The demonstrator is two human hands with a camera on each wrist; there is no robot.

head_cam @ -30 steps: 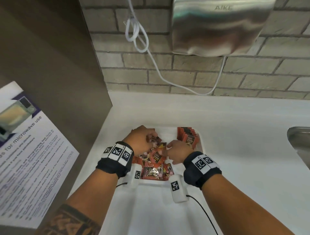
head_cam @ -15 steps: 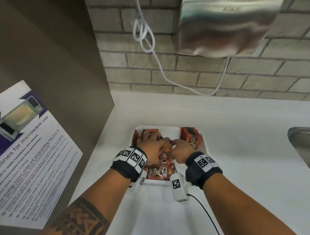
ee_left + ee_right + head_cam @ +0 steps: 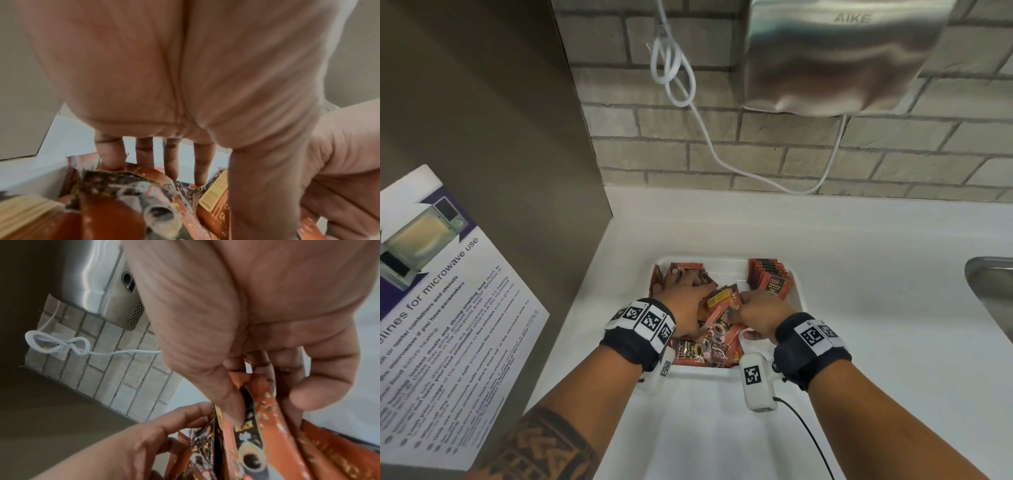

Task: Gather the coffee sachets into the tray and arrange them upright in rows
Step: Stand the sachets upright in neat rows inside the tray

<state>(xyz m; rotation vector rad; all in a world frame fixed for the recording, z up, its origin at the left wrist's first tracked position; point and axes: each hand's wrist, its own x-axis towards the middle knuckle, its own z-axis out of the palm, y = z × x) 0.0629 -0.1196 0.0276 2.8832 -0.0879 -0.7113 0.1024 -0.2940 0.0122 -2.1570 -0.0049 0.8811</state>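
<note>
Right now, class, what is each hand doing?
Left hand: open, fingers straight, resting on loose sachets.
Right hand: pinching a sachet.

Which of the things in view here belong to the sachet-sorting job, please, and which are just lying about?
Part of the job:
white tray
loose sachets heaped in it
upright row of sachets at its far right
left hand, right hand

Just there:
hand dryer
white cable
microwave notice
sink
</note>
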